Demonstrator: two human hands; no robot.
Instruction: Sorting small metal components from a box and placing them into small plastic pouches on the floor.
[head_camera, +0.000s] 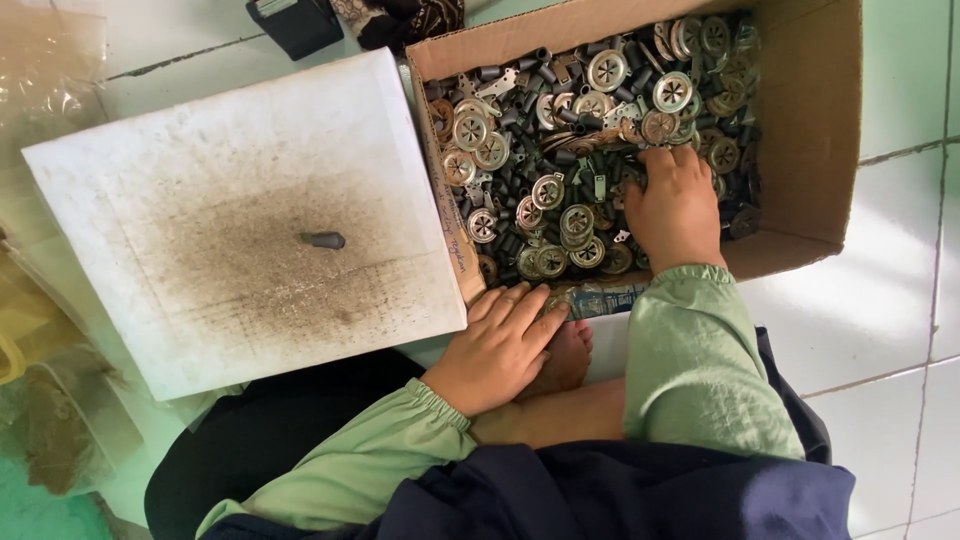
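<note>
My right hand (672, 205) reaches into a cardboard box (810, 120) and rests, fingers curled, on a heap of round metal discs (560, 225) and small dark tubes (530, 100); whether it grips a piece is hidden. My left hand (498, 345) lies flat, fingers together, against my foot (565, 360) just below the box's near edge. It holds nothing. A white, soot-stained board (230, 230) lies left of the box with one dark peg (323, 240) standing at its middle.
White floor tiles (880, 300) stretch to the right. Clear plastic bags (40, 90) lie at the left edge, with a dark object (295, 25) at the top. My green sleeves (700, 370) and dark clothing fill the bottom.
</note>
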